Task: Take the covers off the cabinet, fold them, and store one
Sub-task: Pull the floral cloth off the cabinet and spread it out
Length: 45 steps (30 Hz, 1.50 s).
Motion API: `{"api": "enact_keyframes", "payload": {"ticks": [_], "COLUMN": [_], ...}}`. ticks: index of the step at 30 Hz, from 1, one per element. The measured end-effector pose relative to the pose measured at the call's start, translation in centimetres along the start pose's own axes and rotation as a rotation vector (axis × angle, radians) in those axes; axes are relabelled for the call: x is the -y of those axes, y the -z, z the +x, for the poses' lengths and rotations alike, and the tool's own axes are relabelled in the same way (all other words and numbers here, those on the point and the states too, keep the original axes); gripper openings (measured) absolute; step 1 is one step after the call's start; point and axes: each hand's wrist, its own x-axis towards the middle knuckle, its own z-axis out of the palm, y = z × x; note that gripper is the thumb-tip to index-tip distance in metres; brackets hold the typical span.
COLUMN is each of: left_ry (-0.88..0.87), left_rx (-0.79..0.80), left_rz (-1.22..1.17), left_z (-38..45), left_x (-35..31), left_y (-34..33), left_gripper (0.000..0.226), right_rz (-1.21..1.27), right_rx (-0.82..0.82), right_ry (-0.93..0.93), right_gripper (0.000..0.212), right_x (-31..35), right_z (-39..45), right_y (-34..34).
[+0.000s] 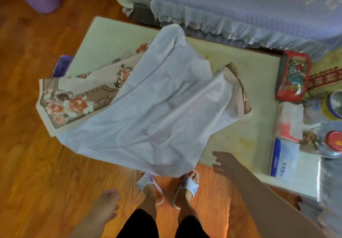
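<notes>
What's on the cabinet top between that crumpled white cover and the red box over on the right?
Nothing: in the head view, bare pale cabinet top separates the white cover from the red box. Only the cover's patterned edge folds up beside it.

Cover (148, 111) white, floral border — cabinet top (240, 82) pale cream.

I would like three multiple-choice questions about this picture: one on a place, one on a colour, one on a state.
1. Where does the red box stand?
A. on the floor
B. at the right end of the cabinet top
C. on the bed

2. What colour is the upper cloth?
A. pale white
B. green
C. black

3. What does the right hand hold?
A. the cloth
B. the box
C. nothing

Answers: 1 B, it sits at the top's right end. 2 A, it lies pale over the floral cover. 3 C, its fingers are spread, apart from the cloth.
</notes>
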Motion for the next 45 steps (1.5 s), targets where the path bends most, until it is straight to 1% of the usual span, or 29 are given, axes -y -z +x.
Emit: {"api": "enact_keyframes", "payload": {"ticks": [2, 4, 5, 7, 9, 10, 12, 14, 15, 17, 20, 22, 24, 26, 27, 28, 30, 34, 36, 38, 40, 41, 42, 43, 44, 45], "left_ry": [0.015, -0.005, -0.019, -0.043, -0.061, -0.071, -0.101, -0.132, -0.136, -0.149, -0.193, -0.23, -0.265, -0.3, -0.315, -0.326, -0.339, -0.371, -0.407, -0.422, -0.407, -0.434, -0.484, -0.553, -0.632, -0.691], "left_rx": [-0.011, -0.02, -0.011, -0.009, -0.04, -0.052, -0.054, -0.049, -0.043, -0.031, -0.015, -0.002, 0.011, 0.024, 0.033, 0.044, 0.058, 0.06, 0.069, 0.138, 0.31, 0.399, 0.452, 0.457, 0.407, 0.317], "left_rz": [0.025, 0.073, 0.108, 0.084, 0.048, 0.038, 0.046, 0.062, 0.079, 0.145, 0.237, 0.274, 0.325, 0.357, 0.361, 0.367, 0.384, 0.466, 0.457, 0.406, 0.382, 0.41, 0.445, 0.446, 0.393, 0.287], "left_z": [0.6, 1.4, 1.6, 1.8, 1.9, 2.2, 2.5, 2.8, 2.7, 3.0, 3.7, 4.2, 4.5, 4.5, 4.4, 4.1, 3.5, 2.0, 0.4, -2.4, -7.0, -9.1, -10.9, -12.2, -13.3, -14.1], "left_x": [0.8, 1.9, 2.5, 3.5, 4.0, 4.2, 4.6, 4.7, 4.5, 4.3, 3.9, 3.7, 3.7, 3.8, 3.7, 3.7, 3.4, 3.6, 3.1, 2.1, 1.3, 1.1, 1.0, 1.0, 1.0, 0.8], "left_y": [-1.0, -1.7, -2.1, -2.9, -3.8, -4.1, -4.8, -5.6, -6.1, -7.0, -8.3, -9.1, -10.1, -11.3, -11.9, -12.5, -13.4, -14.7, -14.8, -14.9, -14.7, -14.5, -14.4, -14.4, -14.4, -14.3], "left_gripper": [0.026, 0.032, 0.032, 0.026, 0.019, 0.017, 0.017, 0.018, 0.018, 0.017, 0.02, 0.021, 0.022, 0.022, 0.02, 0.016, 0.01, 0.016, 0.013, 0.014, 0.026, 0.035, 0.047, 0.06, 0.07, 0.075], "right_rz": [0.143, 0.257, 0.294, 0.39, 0.31, 0.257, 0.221, 0.091, 0.029, -0.052, -0.16, -0.29, -0.519, -0.688, -0.702, -0.652, -0.491, -0.222, -0.107, -0.045, 0.007, 0.058, 0.139, 0.247, 0.357, 0.457], "right_rx": [-0.009, -0.059, -0.11, -0.243, -0.385, -0.426, -0.513, -0.545, -0.531, -0.512, -0.478, -0.486, -0.554, -0.634, -0.655, -0.649, -0.599, -0.426, -0.325, -0.254, -0.114, -0.003, 0.13, 0.259, 0.364, 0.458], "right_ry": [0.071, 0.151, 0.185, 0.221, 0.276, 0.303, 0.299, 0.319, 0.314, 0.328, 0.435, 0.439, 0.437, 0.524, 0.579, 0.622, 0.664, 0.64, 0.595, 0.573, 0.591, 0.602, 0.61, 0.604, 0.588, 0.555], "right_gripper": [0.014, 0.021, 0.03, 0.057, 0.07, 0.078, 0.096, 0.108, 0.11, 0.11, 0.106, 0.1, 0.081, 0.055, 0.043, 0.036, 0.029, 0.023, 0.022, 0.017, 0.015, 0.014, 0.015, 0.016, 0.015, 0.015], "right_x": [3.0, 6.3, 7.5, 9.7, 11.4, 12.2, 13.9, 14.8, 15.1, 15.4, 16.6, 16.8, 16.4, 16.0, 15.7, 15.1, 12.8, 7.0, 5.6, 5.9, 7.9, 9.1, 10.3, 11.6, 12.8, 14.0], "right_z": [1.6, 4.3, 5.8, 8.1, 9.7, 10.9, 13.3, 16.8, 15.6, 14.2, 15.8, 16.8, 17.1, 16.1, 15.3, 14.0, 11.3, 1.6, -4.7, -10.5, -17.0, -20.3, -23.1, -25.8, -28.1, -29.9], "right_y": [-0.6, -0.1, 0.4, 1.6, 3.7, 4.8, 6.5, 8.1, 7.7, 7.1, 7.8, 8.0, 8.2, 8.1, 7.9, 7.5, 7.0, 6.3, 6.2, 6.0, 4.8, 3.9, 3.0, 2.0, 1.2, 0.3]}}
